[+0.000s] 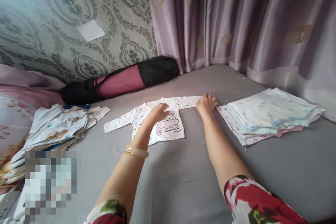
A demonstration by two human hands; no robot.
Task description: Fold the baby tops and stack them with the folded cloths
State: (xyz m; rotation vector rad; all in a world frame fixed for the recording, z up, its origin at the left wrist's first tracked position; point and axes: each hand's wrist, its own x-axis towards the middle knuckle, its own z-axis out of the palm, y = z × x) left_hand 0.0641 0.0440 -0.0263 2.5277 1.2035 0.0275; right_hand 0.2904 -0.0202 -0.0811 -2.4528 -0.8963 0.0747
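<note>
A white long-sleeved baby shirt (170, 131) lies spread on the grey bed sheet, its sleeves stretched out to both sides. A cartoon animal and lettering are printed on its front, and small marks dot the sleeves. My left hand (158, 112) is over the upper chest of the shirt, its fingers slightly bent and apart, hiding part of the print. At the end of the right sleeve, my right hand (207, 104) has its fingers closed on the cuff. A pale bangle (136, 152) circles my left wrist.
Right of the shirt is a stack of folded cloths (270, 112). On the left lies a pile of baby clothes (60, 122), with a blurred-out patch below it. A black and pink long bag (120, 80) rests along the wall; purple curtains (223, 17) hang behind the bed.
</note>
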